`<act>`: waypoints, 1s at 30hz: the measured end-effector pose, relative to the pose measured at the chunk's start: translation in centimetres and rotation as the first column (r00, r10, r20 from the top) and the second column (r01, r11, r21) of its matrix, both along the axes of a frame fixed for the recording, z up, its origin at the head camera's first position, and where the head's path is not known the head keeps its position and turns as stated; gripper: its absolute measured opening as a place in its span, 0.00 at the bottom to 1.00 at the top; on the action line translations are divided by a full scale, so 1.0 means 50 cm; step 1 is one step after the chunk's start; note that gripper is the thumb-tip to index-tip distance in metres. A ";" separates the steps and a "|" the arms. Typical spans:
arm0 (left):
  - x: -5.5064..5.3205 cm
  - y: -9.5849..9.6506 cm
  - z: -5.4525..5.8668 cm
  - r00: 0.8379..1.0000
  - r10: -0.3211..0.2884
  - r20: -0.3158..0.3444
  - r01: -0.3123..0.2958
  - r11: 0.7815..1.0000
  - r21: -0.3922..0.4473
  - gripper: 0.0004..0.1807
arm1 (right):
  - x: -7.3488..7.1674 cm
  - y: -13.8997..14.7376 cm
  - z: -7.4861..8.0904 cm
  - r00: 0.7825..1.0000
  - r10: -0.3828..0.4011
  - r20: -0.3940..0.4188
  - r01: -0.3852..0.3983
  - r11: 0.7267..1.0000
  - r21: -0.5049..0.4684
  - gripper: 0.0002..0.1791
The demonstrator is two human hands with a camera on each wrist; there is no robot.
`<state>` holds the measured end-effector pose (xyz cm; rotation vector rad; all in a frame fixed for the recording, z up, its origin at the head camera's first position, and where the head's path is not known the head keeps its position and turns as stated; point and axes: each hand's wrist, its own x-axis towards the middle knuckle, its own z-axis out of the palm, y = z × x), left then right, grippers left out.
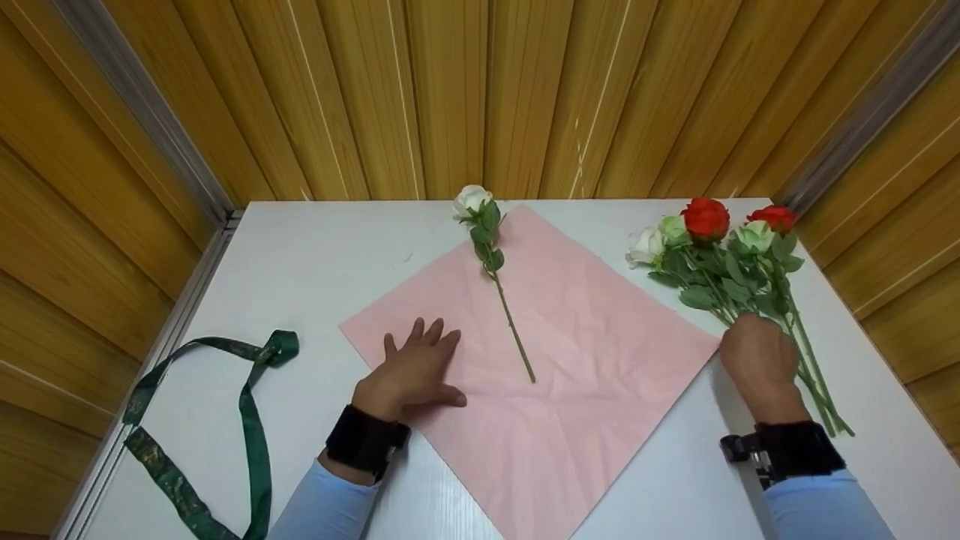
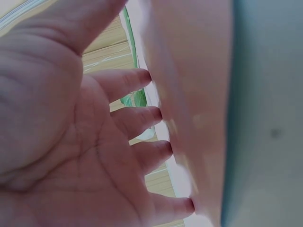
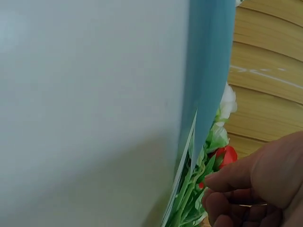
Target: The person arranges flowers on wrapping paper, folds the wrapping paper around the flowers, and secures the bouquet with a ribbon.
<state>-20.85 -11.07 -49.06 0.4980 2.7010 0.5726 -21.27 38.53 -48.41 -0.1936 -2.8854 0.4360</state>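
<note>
Head view: single white rose (image 1: 491, 255) on the pink sheet (image 1: 600, 322), mid-counter (image 1: 300, 255); bloom past the sheet's far-left side, toward the counter's far edge, stem slanting back to the sheet's middle. Left hand (image 1: 414, 375): fingers spread apart, tips touching the sheet, per left wrist view. Right hand (image 1: 761, 360) at the stems of the bunch of roses (image 1: 731, 277), near the counter's right edge, blooms toward the far right corner. Fingers curled; cannot tell whether a stem is pinched. Green ribbon (image 1: 257, 435) by the left edge.

Judgement: step in hand looks like picking one stem out. Best take it below the leaves and draw slowly; overlapping foliage could snag its neighbours. Light left-hand pressure should stop the sheet skidding. Mind its right corner, just beside the right hand.
</note>
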 end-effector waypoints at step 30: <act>-0.002 -0.001 -0.004 1.000 0.000 -0.007 0.000 1.000 -0.019 0.59 | 0.012 0.035 0.000 0.993 0.012 0.119 -0.017 0.999 0.041 0.14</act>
